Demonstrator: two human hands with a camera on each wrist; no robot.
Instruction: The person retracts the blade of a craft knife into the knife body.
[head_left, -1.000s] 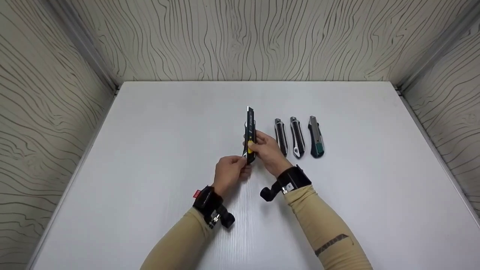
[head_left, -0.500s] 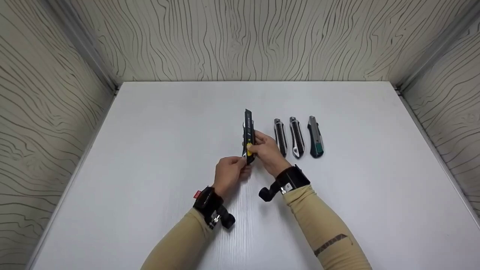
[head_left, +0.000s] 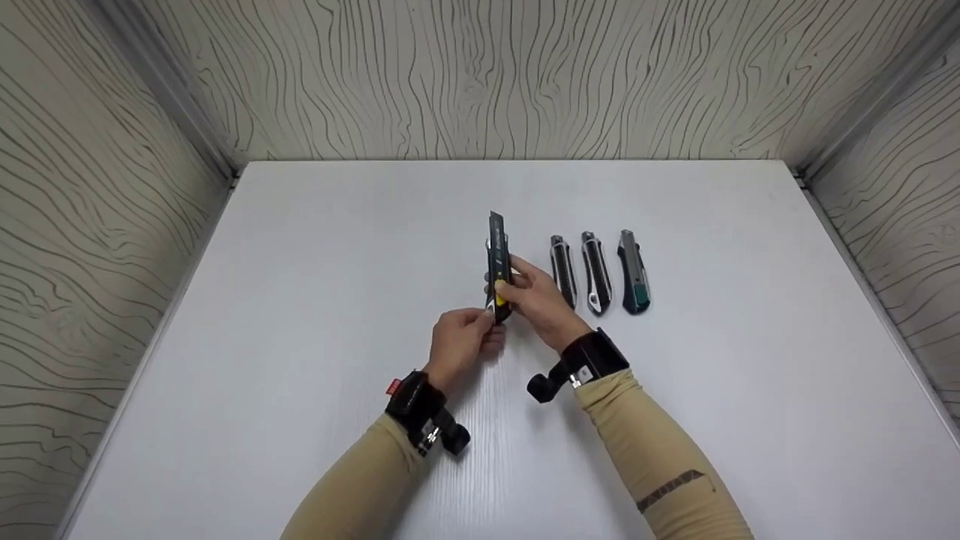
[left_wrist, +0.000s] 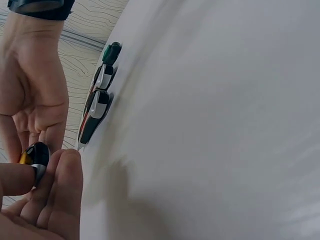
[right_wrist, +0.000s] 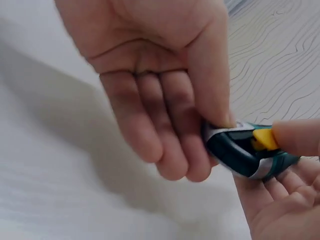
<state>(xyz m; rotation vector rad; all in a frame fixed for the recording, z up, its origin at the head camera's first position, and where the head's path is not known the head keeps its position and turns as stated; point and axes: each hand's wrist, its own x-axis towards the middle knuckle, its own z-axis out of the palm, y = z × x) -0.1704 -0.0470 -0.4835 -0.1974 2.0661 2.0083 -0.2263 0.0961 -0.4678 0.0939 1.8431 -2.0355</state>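
Note:
A utility knife (head_left: 497,255) with a dark body and a yellow slider (head_left: 500,292) is held up above the white table, its tip pointing away from me. My right hand (head_left: 546,309) grips it around the handle, thumb on the slider, as the right wrist view also shows. With thumb and fingers my left hand (head_left: 457,343) pinches the handle's near end. In the right wrist view the handle end (right_wrist: 237,152) looks dark green with silver trim. Whether any blade sticks out at the tip is too small to tell.
To the right of my hands lie two black-and-silver utility knives (head_left: 564,270) (head_left: 597,274) and a silver-and-green utility knife (head_left: 634,274), side by side. The white table (head_left: 315,262) meets patterned walls (head_left: 465,82) at its back and sides.
The knife's tip has shifted slightly left, and a bright sliver seen there a second ago no longer shows. Both hands keep their hold, nearly still.

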